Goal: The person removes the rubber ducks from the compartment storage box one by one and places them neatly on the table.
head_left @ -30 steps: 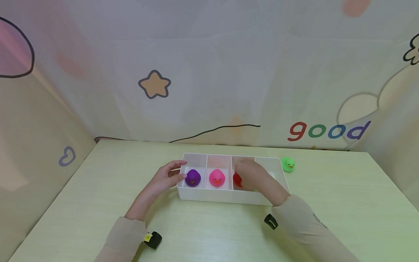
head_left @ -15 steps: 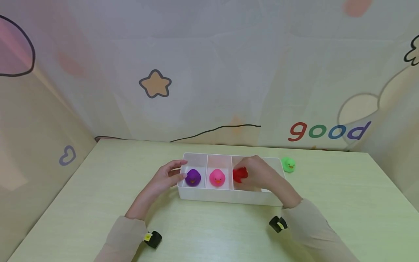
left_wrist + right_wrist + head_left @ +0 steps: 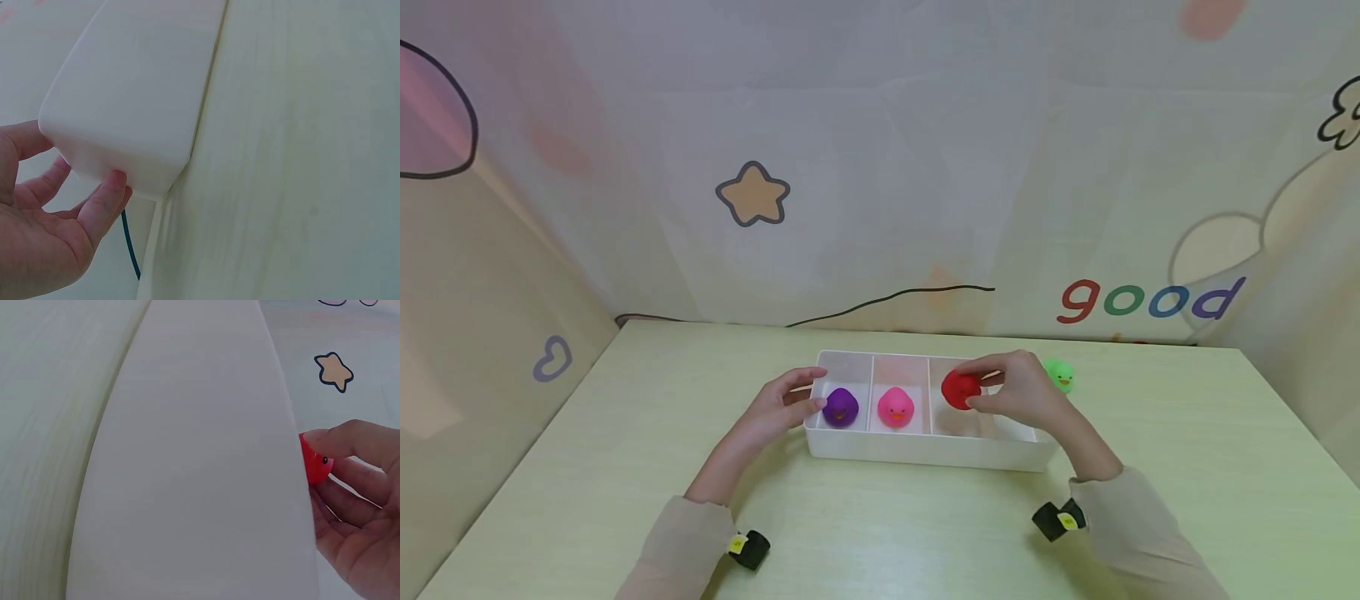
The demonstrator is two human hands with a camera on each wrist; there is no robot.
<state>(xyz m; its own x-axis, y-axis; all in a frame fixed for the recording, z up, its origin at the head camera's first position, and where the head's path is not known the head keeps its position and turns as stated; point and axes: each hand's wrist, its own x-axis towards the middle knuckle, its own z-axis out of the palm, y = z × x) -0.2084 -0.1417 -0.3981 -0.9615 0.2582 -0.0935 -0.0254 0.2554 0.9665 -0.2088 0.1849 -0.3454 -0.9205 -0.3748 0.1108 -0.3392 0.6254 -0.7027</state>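
Note:
A white divided box [image 3: 925,450] stands on the table, one toy to a compartment on its left side. My left hand [image 3: 782,404] grips its left end; in the left wrist view the thumb goes over the rim and fingertips [image 3: 114,180] press the outer wall. A purple rubber duck [image 3: 841,408] sits in the leftmost compartment, a pink rubber duck [image 3: 896,408] in the one beside it. My right hand [image 3: 1026,390] pinches a red rubber duck [image 3: 958,390] between thumb and fingers, over the third compartment. In the right wrist view the box wall [image 3: 194,462] hides part of the red duck.
A green rubber duck [image 3: 1060,375] sits on the table behind the box's right end, partly behind my right hand. A printed cloth backdrop [image 3: 880,183] rises along the table's far edge. The pale table [image 3: 880,533] extends in front of the box.
My right hand has drawn back to the right and turned, bringing the red duck up and slightly right, its front now in sight. The left hand and box have stayed in place.

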